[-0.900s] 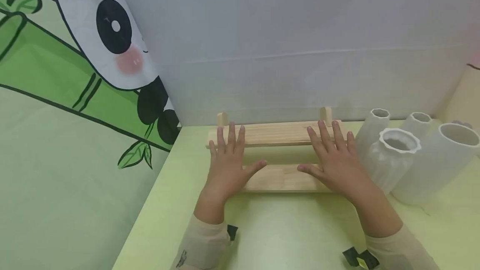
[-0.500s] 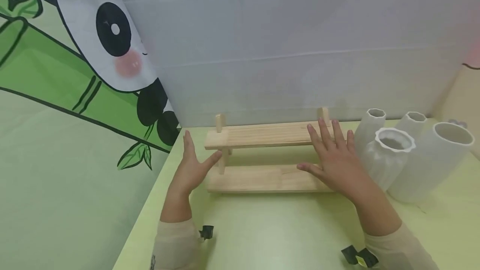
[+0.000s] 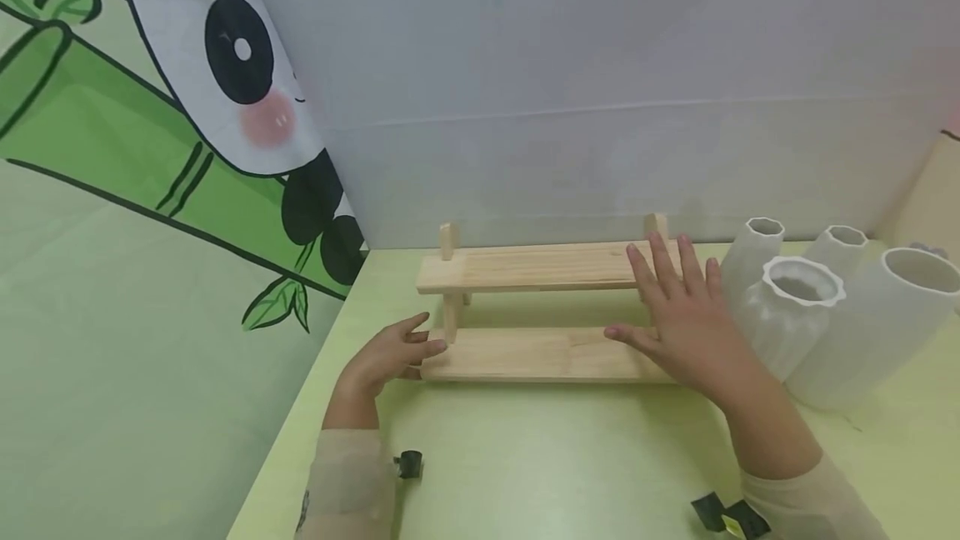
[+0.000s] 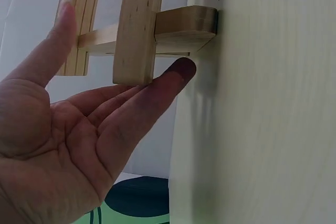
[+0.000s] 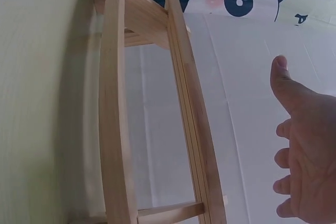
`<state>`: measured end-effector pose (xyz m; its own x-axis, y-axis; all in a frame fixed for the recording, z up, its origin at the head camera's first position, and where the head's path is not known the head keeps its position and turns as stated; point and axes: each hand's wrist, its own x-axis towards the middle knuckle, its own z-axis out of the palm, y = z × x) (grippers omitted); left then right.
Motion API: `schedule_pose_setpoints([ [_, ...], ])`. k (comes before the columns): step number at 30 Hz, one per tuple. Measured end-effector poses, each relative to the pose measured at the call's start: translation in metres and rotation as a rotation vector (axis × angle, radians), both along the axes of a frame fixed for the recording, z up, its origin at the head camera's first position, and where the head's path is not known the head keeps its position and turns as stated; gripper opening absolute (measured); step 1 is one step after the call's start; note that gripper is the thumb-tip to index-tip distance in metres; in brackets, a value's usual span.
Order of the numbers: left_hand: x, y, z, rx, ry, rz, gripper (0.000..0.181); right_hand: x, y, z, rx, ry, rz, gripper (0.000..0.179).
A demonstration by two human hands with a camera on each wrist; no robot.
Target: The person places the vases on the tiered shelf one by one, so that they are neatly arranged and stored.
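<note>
A two-tier wooden rack, with an upper board (image 3: 540,267) and a lower board (image 3: 517,357), stands on the pale table against the white backdrop. My left hand (image 3: 381,359) is at the left end of the lower board. In the left wrist view its fingers (image 4: 139,114) reach fairly straight along the board's end, touching or nearly touching it, with the thumb apart. Over the rack's right end, my right hand (image 3: 693,332) is spread with fingers straight. The right wrist view shows that hand (image 5: 315,156) apart from the rack, holding nothing.
Several white vases, including a ruffled-rim vase (image 3: 791,315) and a wide one (image 3: 885,332), stand close to the right of my right hand. A backdrop with a panda drawing (image 3: 247,107) hangs on the left, beyond the table's left edge.
My left hand has moved off the upper board, out to the left, then down to the lower board's left end. My right hand stays spread at the right end.
</note>
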<state>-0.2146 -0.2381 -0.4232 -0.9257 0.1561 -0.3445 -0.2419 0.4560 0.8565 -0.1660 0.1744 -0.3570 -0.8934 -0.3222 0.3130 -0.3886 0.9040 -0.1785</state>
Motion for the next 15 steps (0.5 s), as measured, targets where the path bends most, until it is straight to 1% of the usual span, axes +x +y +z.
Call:
schedule_pose_setpoints([
  [6, -0.003, -0.003, -0.011, 0.018, 0.007, -0.035, 0.088, 0.006, 0.005, 0.010, -0.037, 0.058, 0.030, 0.105],
  [10, -0.006, -0.006, -0.018, 0.040, 0.021, -0.071, 0.081, 0.018, 0.013, 0.021, -0.094, 0.116, 0.030, 0.108],
  [13, -0.007, -0.010, -0.022, 0.031, 0.025, -0.077, 0.078, 0.027, 0.022, 0.032, -0.151, 0.137, -0.001, 0.111],
  [15, -0.007, -0.012, -0.023, 0.016, 0.023, -0.077, 0.079, 0.033, 0.031, 0.039, -0.200, 0.138, -0.046, 0.114],
])
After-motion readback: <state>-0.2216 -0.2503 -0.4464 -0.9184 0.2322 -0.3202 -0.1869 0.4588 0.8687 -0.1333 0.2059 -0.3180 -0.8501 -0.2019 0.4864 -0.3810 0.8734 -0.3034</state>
